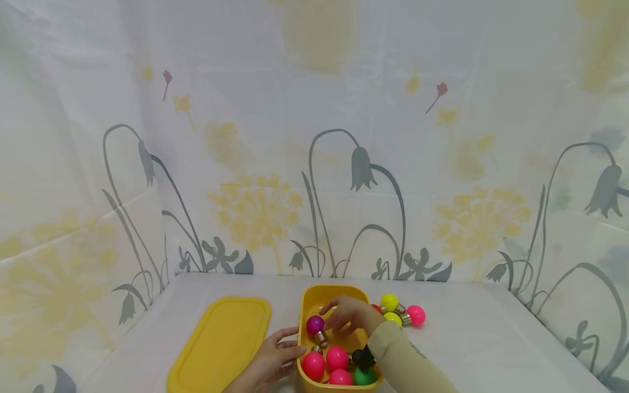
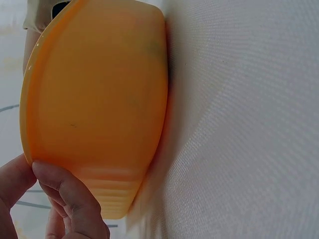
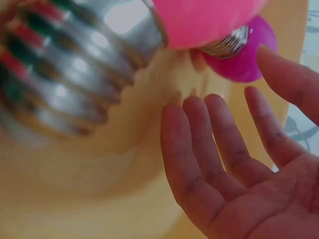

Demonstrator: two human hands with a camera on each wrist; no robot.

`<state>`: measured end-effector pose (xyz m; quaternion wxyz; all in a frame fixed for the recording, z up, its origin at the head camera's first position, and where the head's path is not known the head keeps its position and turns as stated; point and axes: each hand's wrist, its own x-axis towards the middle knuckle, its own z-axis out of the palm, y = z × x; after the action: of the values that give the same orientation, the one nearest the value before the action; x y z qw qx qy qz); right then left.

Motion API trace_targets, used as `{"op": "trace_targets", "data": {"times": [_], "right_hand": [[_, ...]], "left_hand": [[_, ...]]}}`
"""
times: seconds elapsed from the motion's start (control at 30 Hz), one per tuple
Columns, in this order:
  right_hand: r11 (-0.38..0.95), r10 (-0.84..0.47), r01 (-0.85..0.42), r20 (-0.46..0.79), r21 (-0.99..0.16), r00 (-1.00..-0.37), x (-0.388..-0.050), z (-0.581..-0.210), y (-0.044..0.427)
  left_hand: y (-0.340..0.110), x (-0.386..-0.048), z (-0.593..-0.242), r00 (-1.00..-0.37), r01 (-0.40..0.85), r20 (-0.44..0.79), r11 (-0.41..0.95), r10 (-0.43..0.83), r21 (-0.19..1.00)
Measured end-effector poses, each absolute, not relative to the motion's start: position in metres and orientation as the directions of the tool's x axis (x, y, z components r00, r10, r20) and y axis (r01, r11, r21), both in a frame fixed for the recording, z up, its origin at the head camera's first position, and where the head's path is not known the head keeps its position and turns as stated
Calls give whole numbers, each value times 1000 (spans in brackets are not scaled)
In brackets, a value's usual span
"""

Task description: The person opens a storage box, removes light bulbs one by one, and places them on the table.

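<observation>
A yellow plastic container (image 1: pixel 319 295) stands on the table with several toy light bulbs inside. My left hand (image 1: pixel 272 357) pinches its left rim between thumb and fingers, as the left wrist view also shows on the container (image 2: pixel 99 99). Inside the container, my right hand (image 1: pixel 351 314) holds nothing, its fingers loosely bent and spread. Nearest to it lies a purple bulb (image 1: pixel 315 326) with a silver screw base. Pink bulbs (image 1: pixel 313 365) and a green bulb (image 1: pixel 365 376) lie at the container's near end. A ridged screw base (image 3: pixel 84 64) looms large in the right wrist view.
Left of the container a yellow lid (image 1: pixel 221 344) lies flat. Just right of the container, partly behind the right arm, are yellow bulbs (image 1: pixel 390 302), a pink bulb (image 1: pixel 416 315) and a red one (image 1: pixel 376 308). A flower-patterned cloth (image 1: pixel 275 136) hangs behind the table.
</observation>
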<state>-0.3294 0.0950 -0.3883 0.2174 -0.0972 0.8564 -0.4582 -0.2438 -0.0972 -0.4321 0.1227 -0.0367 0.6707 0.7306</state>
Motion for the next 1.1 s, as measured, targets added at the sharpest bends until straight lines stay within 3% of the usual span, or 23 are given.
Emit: {"op": "trace_targets", "data": {"times": [0.27,1.1], "right_hand": [[580,-430,28,-335,-814,-839,-330,-392,85],[416,-503,-16,-215,-909,-837,-310,-358,92]], "left_hand": [[-97,-242,-433,-969,-218,-207,-72,135,973],[-97,-243,-434,-966,-228,-215,-84,141,970]]}}
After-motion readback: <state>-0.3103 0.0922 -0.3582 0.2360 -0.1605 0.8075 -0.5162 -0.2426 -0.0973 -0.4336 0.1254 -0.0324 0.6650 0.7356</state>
